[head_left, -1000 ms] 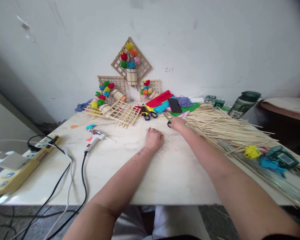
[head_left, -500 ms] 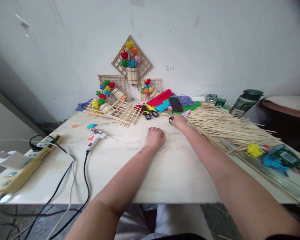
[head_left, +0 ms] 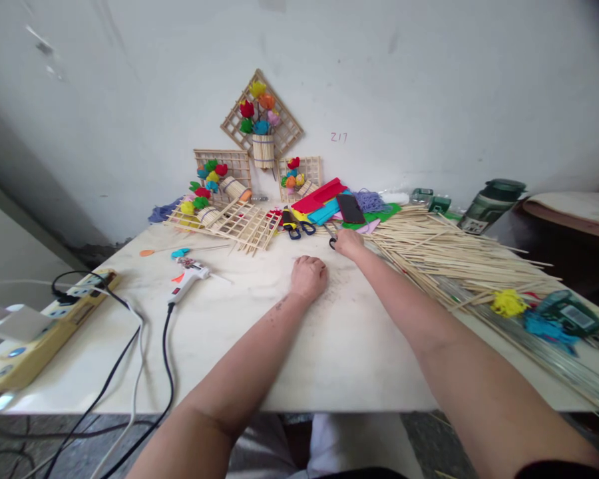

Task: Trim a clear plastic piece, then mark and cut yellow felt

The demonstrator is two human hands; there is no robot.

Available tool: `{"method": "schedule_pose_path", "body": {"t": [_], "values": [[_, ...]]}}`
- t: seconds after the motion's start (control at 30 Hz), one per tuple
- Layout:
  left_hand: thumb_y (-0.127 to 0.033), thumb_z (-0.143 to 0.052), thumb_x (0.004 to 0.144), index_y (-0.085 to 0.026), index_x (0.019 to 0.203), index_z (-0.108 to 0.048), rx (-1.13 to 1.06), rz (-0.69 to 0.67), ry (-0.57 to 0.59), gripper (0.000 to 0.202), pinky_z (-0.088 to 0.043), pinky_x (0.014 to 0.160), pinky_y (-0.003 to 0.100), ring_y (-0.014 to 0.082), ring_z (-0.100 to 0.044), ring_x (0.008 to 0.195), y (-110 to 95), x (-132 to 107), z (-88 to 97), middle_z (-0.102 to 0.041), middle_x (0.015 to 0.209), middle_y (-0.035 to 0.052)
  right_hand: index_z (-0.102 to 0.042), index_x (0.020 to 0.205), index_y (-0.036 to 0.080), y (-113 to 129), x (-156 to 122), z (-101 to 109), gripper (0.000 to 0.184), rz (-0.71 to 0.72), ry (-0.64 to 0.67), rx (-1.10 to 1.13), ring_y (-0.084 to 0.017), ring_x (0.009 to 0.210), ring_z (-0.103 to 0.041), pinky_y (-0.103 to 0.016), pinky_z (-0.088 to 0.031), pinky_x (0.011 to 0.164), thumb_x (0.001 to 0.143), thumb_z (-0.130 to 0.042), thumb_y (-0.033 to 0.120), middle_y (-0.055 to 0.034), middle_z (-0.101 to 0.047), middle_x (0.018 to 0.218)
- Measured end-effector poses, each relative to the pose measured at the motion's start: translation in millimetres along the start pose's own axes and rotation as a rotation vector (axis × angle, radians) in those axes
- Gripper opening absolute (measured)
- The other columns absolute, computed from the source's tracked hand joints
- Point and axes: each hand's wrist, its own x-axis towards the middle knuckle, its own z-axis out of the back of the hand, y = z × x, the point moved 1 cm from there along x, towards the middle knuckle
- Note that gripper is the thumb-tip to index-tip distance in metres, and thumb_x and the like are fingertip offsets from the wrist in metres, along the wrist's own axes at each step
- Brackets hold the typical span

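Glue gun and wooden sticks show a craft workspace.

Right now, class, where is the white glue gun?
In the head view, the white glue gun lies on the left side of the table, between the yellow power strip and the left hand.

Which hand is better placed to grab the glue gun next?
Probably the left hand: it's nearer the glue gun and seems empty, while the right hand holds a black-handled tool.

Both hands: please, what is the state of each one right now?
Left hand: fingers curled closed on the table, nothing visibly held.
Right hand: closed, holding black-handled scissors.
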Motion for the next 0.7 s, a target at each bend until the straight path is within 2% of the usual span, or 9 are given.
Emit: {"method": "schedule_pose_path", "body": {"t": [0.17, 0.3, 0.53, 0.7], "values": [[-0.019, -0.048, 0.080, -0.016, 0.084, -0.067, -0.004, -0.004, 0.010, 0.020, -0.040, 0.083, 0.034, 0.0212, -0.055, 0.091, 0.0, 0.4, 0.6, -0.068, 0.090, 0.0064, -0.064, 0.104, 0.015, 1.8, 8.8, 0.0, 0.031, 0.015, -0.035, -0.013, -0.026, 0.098, -0.061, -0.032, -0.047, 0.078, 0.077, -0.050, 0.018, -0.0146, -0.065, 0.105], [-0.019, -0.047, 0.080, -0.016, 0.084, -0.067, -0.008, 0.000, 0.014, 0.020, -0.040, 0.083, 0.033, 0.0212, -0.056, 0.091, 0.2, 0.0, 0.5, -0.068, 0.091, 0.0064, -0.064, 0.106, 0.013, 3.1, 16.5, -3.1, 0.031, -0.012, -0.065, -0.017, -0.026, 0.097, -0.061, -0.032, -0.047, 0.077, 0.079, -0.048, 0.015, -0.0159, -0.065, 0.104], [-0.018, -0.048, 0.078, -0.016, 0.088, -0.067, -0.022, 0.008, 0.012, 0.021, -0.041, 0.084, 0.033, 0.0213, -0.055, 0.092, 0.0, -0.2, 0.1, -0.068, 0.094, 0.0055, -0.061, 0.113, 0.013, 2.3, 26.1, -7.8, 0.036, 0.025, -0.111, -0.038, -0.025, 0.098, -0.061, -0.032, -0.045, 0.078, 0.081, -0.042, 0.011, -0.0160, -0.064, 0.106], [-0.020, -0.048, 0.079, -0.016, 0.092, -0.067, -0.048, 0.025, 0.021, 0.023, -0.041, 0.086, 0.033, 0.0211, -0.055, 0.093, -0.4, 0.0, 1.1, -0.068, 0.096, 0.0060, -0.060, 0.110, 0.011, 16.7, 19.2, -10.2, 0.035, 0.122, -0.258, -0.056, -0.026, 0.103, -0.056, -0.035, -0.044, 0.080, 0.084, -0.036, 0.013, -0.0176, -0.058, 0.114]]}}
